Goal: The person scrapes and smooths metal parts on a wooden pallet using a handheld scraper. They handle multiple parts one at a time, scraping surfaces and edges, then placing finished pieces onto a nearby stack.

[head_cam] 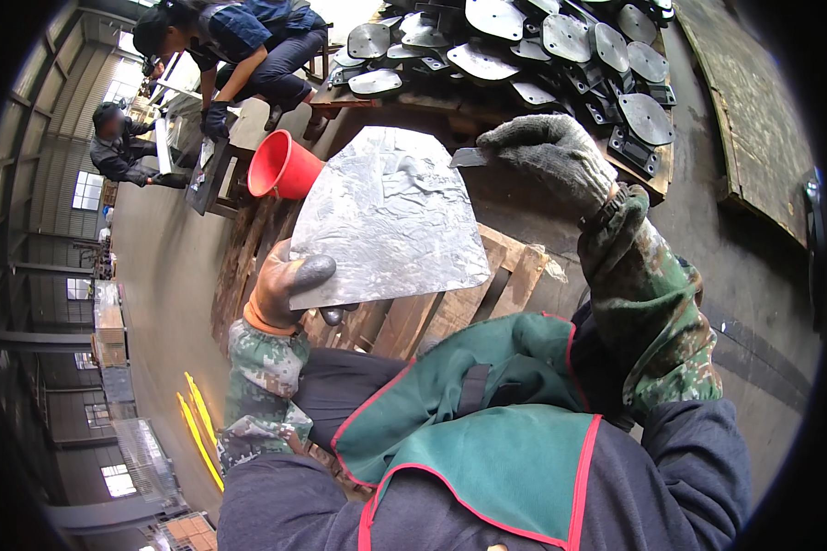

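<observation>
In my gloved left hand (296,279) is a flat grey sheet (393,213), gripped at its lower left corner with the thumb on top. The sheet has a narrowed far end and a smeared, wrinkled grey coating on its face. My right hand (551,158), in a grey knit glove, pinches a small flat grey blade or strip (468,158) between thumb and fingers. The strip's tip is at the sheet's upper right edge; whether they touch I cannot tell. Most of the left fingers are hidden beneath the sheet.
A red bucket (282,165) stands tilted in view behind the sheet. Wooden pallets (413,317) lie below my hands. Many metal plates with brackets (565,38) are piled on a wooden platform ahead. Co-workers (248,55) sit at the upper left. A large board (751,103) lies at right.
</observation>
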`<state>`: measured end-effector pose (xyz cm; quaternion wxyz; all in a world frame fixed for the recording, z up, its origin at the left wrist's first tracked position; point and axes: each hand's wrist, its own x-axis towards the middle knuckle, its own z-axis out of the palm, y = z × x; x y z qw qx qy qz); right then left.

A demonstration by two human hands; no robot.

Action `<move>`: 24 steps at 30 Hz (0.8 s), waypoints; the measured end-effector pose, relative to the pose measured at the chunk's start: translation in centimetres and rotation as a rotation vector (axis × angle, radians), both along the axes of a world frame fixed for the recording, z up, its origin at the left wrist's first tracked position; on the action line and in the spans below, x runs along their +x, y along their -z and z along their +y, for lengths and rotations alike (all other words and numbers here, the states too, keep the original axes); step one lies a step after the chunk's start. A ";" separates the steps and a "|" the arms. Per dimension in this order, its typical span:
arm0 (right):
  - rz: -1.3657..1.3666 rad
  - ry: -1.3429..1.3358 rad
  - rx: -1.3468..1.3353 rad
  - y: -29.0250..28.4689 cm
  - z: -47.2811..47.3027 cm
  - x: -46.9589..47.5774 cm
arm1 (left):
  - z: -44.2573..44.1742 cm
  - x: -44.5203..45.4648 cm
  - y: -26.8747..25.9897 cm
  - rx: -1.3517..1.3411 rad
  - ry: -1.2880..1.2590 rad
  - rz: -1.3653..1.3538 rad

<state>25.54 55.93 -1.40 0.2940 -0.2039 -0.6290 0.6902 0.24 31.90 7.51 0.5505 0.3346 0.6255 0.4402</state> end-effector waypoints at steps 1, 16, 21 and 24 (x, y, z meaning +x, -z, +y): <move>0.000 -0.006 0.025 0.0 0.1 0.1 | 0.0 0.0 0.0 0.001 0.003 0.001; -0.054 -0.085 0.101 0.4 0.0 0.6 | 0.0 -0.2 0.8 0.015 -0.054 0.094; -0.015 -0.139 0.035 0.1 -0.2 0.8 | 0.2 0.3 0.3 0.010 -0.052 0.089; 0.004 0.008 0.005 -0.2 -0.6 0.0 | 0.4 0.3 -0.1 0.004 -0.026 0.077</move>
